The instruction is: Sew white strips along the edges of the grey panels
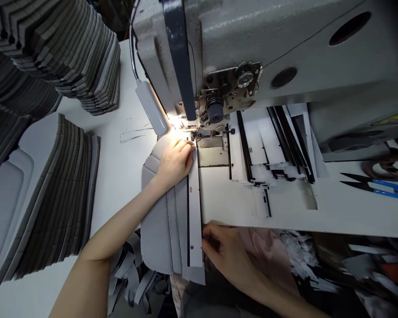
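A grey padded fabric panel (157, 221) lies under the sewing machine's lit needle area, its lower end hanging over the table's front edge. Along its right side runs a long white strip (195, 212) with a black edge and small holes. My left hand (176, 161) presses on the panel close below the needle, fingers bent and together, fingertips at the strip's upper part. Near the strip's lower end, my right hand (227, 249) has thumb and forefinger closed at its right edge. The needle tip is lost in glare and behind my fingers.
The sewing machine (285, 48) fills the upper right, with a small lamp (152, 108) beside its head. Stacked grey panels (56, 194) stand left. More strips (262, 145) lie right of the needle, near blue-handled snips (378, 185). Fabric scraps (132, 269) hang below the table.
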A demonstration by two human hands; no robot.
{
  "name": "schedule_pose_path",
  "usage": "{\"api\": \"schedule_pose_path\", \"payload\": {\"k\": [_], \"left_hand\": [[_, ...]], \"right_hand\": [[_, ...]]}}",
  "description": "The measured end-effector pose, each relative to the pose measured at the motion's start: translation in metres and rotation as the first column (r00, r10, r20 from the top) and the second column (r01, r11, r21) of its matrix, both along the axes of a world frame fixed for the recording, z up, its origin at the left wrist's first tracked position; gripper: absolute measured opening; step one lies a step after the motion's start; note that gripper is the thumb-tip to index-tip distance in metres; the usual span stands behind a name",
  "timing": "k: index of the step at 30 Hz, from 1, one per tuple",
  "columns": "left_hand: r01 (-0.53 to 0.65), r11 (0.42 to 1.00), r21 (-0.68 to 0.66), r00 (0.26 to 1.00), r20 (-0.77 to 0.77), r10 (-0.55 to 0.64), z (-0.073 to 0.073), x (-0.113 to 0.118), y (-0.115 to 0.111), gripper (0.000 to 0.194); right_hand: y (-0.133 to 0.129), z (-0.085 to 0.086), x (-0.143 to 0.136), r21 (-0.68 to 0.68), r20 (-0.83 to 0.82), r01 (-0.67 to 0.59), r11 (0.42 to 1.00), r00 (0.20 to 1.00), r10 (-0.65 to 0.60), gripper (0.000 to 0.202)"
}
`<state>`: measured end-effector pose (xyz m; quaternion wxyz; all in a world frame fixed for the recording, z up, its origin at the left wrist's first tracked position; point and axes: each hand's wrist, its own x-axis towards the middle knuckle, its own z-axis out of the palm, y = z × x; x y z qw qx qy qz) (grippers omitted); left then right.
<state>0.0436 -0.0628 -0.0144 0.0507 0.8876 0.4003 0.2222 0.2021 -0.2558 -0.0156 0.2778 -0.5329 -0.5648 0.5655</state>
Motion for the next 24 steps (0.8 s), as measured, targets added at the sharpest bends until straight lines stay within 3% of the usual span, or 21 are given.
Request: {"api": "schedule_pose_path", "payload": {"k": [6,9,13,17,20,24], "left_hand": [[-0.039,0.999,-0.038,0.999,0.011,0.04,0.006,-0.002,-0.069,0.034],[-0.032,0.998,-0.047,0.999,0.022,0.033,0.007,-0.006,-0.089,0.041],[-0.032,0.999,-0.03,0.999,0.014,0.033,0.004,-0.007,-0.092,0.041],[-0.008,1.0,-0.017,1.0,-0.004,0.008,0.003,-0.006,-0.091,0.041],[0.0,1.0,0.001,1.0,0.007,0.0,0.003,-0.006,-0.091,0.041],[-0.017,1.0,-0.009,1.0,0.014,0.017,0.003,-0.005,-0.087,0.041]], "right_hand": [[-0.009,-0.009,-0.001,-0.131,-0.199,0.072,0.989,0.975,-0.098,0.018],[-0.015,-0.016,-0.005,-0.155,-0.233,0.12,0.981,0.96,-0.155,0.019],[-0.024,-0.027,-0.009,-0.081,-0.223,0.247,0.966,0.94,-0.259,0.011],[-0.03,-0.03,-0.007,0.095,-0.156,0.12,0.988,0.982,-0.104,0.068],[-0.032,-0.03,-0.005,0.153,-0.112,0.05,0.987,0.993,-0.033,0.078],[-0.029,-0.03,-0.006,0.23,-0.042,0.05,0.972,0.998,-0.042,0.083]]}}
